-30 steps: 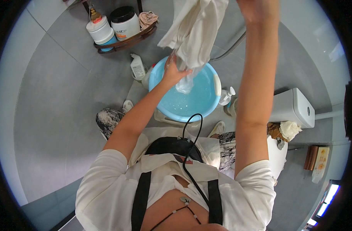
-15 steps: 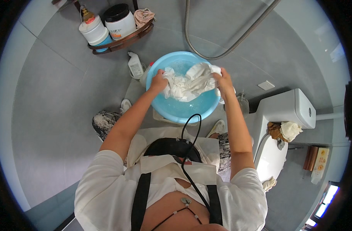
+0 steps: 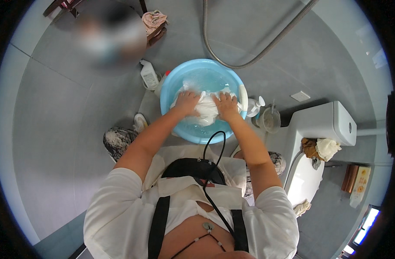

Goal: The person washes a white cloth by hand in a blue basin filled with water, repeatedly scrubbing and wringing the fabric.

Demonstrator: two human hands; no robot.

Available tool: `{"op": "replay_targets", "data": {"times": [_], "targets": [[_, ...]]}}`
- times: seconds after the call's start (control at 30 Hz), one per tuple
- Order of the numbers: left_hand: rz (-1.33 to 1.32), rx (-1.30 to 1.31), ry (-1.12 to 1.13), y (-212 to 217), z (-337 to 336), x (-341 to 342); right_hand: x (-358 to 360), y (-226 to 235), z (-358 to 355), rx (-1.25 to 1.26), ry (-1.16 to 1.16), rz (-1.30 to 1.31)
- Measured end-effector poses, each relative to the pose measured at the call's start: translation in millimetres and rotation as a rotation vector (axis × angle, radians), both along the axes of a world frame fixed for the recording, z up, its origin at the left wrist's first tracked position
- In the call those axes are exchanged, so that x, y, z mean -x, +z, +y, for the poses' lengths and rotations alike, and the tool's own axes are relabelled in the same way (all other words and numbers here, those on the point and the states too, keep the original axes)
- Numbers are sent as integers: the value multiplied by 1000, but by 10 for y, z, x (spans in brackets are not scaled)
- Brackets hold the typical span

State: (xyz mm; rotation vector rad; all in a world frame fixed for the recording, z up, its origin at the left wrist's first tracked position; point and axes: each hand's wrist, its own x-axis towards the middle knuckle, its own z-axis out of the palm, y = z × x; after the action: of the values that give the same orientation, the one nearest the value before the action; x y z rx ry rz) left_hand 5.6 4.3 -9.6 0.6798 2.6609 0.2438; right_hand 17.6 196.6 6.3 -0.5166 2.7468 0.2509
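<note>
A crumpled white cloth garment (image 3: 207,113) lies partly under water in a round light-blue basin (image 3: 165,93). Both palms face down on the wet fabric. My left hand (image 3: 187,102), slightly smeared by motion, presses on its left part with the fingers stretched forward. Over on the right part, my right hand (image 3: 226,105) rests open with its fingers spread. Bubbles float on the water around the cloth. Along the basin's right rim runs a white strip (image 3: 243,98).
A white bottle (image 3: 149,75) stands left of the basin. On its right are a white pump bottle (image 3: 254,106) and a clear jar (image 3: 272,120). A grey hose (image 3: 245,65) loops behind. The toilet (image 3: 305,179) at right bears cloths (image 3: 327,149). A corner shelf (image 3: 157,36) is partly blurred.
Both hands have come down toward me and closer together. The cloth, stretched and held up between them before, is now bunched in the water under my palms.
</note>
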Motion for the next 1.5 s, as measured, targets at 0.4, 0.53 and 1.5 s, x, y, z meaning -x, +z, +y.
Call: {"op": "replay_targets", "data": {"times": [0.4, 0.53, 1.5], "targets": [[66, -65, 227, -189, 22, 2, 263, -204, -2, 126, -343, -261], [138, -181, 118, -72, 7, -55, 200, 377, 109, 462, -224, -93], [-1245, -1882, 882, 429, 306, 303, -120, 323, -464, 1241, 20, 542]]}}
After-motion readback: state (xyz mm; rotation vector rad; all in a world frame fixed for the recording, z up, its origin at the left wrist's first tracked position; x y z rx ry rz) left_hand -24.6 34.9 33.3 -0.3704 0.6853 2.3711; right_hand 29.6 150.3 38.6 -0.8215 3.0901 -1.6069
